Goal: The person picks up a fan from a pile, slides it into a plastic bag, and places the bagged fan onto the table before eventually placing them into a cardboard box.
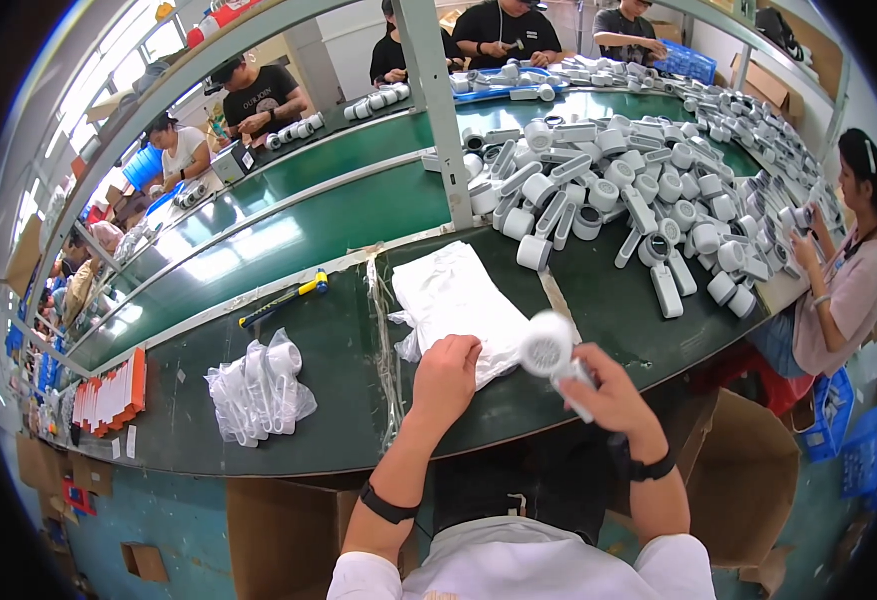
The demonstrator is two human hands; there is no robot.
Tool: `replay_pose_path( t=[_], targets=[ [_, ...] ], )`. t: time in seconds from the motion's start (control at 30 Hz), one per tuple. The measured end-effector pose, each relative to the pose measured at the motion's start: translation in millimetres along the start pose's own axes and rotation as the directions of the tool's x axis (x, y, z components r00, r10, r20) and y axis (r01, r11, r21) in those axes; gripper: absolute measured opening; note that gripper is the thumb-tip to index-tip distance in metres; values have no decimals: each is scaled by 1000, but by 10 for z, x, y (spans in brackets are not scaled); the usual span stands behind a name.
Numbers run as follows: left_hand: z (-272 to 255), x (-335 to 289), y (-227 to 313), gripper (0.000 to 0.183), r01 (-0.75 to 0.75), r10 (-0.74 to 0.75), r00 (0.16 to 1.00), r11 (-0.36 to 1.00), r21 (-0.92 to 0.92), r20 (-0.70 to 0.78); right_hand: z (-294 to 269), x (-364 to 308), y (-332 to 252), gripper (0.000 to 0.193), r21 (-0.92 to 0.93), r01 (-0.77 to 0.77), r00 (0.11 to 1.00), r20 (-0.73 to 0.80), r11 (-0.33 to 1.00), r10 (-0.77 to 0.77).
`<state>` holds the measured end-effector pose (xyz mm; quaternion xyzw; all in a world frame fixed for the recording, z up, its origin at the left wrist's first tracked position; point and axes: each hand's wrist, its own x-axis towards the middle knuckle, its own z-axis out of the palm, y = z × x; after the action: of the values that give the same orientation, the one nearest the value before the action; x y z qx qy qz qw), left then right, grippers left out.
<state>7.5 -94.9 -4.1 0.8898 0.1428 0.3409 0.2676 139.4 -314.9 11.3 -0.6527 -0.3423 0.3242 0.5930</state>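
Note:
My right hand [607,392] is closed around the grey handle of a small white handheld fan [546,345]. The fan's round grilled head is tilted up and to the left, above the table edge. My left hand [447,378] is closed, with its fingertips pinching the near edge of a stack of white plastic bags [459,295]. The stack lies on the dark green table just beyond both hands. To the left, several handheld fans in clear bags [262,388] lie in a bunch.
A large heap of handheld fans [609,185] covers the table's right side. A yellow-and-black hammer [287,297] lies at left, with orange-and-white boxes [111,392] beyond the bagged fans. A metal post [437,110] rises behind the bags. Cardboard boxes [744,478] stand below; co-workers sit around.

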Motion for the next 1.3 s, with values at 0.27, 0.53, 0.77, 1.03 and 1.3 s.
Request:
replay_pose_path(
  t=[0.27,0.53,0.77,1.03,1.3],
  targets=[
    [-156,41,141,9,50,-49,999,990,-132,15,382,-16,17,75,-138,-72,990,114,988,88],
    [-368,45,112,8,71,-66,997,978,-198,29,417,161,-42,96,-283,-66,982,154,957,114],
    [-450,28,227,8,1,16,995,985,-174,95,398,241,-111,93,-350,-80,964,211,933,162],
    [-514,1,250,7,-47,63,992,988,-144,113,370,329,-173,78,-478,29,959,261,878,110],
    [-429,-39,191,12,-55,52,998,989,-140,-24,432,207,-144,66,-121,-200,975,71,972,209]
  ],
)
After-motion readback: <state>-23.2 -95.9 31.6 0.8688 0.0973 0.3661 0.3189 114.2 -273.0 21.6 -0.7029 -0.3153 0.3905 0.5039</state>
